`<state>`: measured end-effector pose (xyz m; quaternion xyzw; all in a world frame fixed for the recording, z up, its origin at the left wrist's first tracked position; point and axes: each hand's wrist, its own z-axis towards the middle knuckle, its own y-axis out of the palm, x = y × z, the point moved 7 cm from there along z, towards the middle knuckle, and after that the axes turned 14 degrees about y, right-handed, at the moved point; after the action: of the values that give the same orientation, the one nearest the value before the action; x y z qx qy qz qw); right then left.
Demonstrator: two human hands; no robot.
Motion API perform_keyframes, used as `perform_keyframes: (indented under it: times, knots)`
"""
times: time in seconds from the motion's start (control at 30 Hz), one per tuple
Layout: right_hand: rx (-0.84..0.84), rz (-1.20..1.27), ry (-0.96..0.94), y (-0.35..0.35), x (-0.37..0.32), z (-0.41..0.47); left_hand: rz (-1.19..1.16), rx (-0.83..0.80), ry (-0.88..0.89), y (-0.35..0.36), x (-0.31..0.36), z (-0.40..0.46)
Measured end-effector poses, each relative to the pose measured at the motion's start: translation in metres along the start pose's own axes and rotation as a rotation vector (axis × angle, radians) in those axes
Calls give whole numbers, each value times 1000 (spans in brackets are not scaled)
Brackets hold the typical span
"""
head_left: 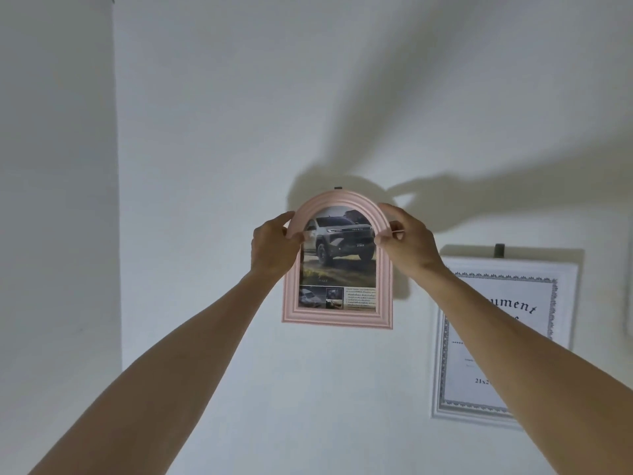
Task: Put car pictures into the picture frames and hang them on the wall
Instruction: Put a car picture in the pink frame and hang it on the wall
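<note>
Head view: both hands' fingers (394, 214) pinch the arched, ridged pink frame (337, 315) against the wall (212, 132).

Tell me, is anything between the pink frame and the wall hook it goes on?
Nothing visible. The pink frame is held by both hands against bare wall, its arch top just under the small hook. The white frame hangs off to the right.

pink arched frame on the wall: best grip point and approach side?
Grip the pink arched frame at both shoulders of the arch, coming in from left and right, as the left hand and right hand do now. That leaves the top centre free at the wall hook.
</note>
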<state>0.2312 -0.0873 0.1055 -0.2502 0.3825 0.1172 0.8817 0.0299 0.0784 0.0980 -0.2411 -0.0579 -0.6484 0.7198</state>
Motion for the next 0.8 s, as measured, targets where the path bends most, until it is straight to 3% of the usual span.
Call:
perform_keyframes:
  times: [0.33,0.5,0.8]
  knots:
    - [148,-161,-139,21,20,5,40,-38,36,25,-30,-1]
    - [285,-563,-166,25,9,-6,87,10,66,20,-31,3]
    - [270,-454,-162,24,16,-2,143,-73,117,28,-35,2]
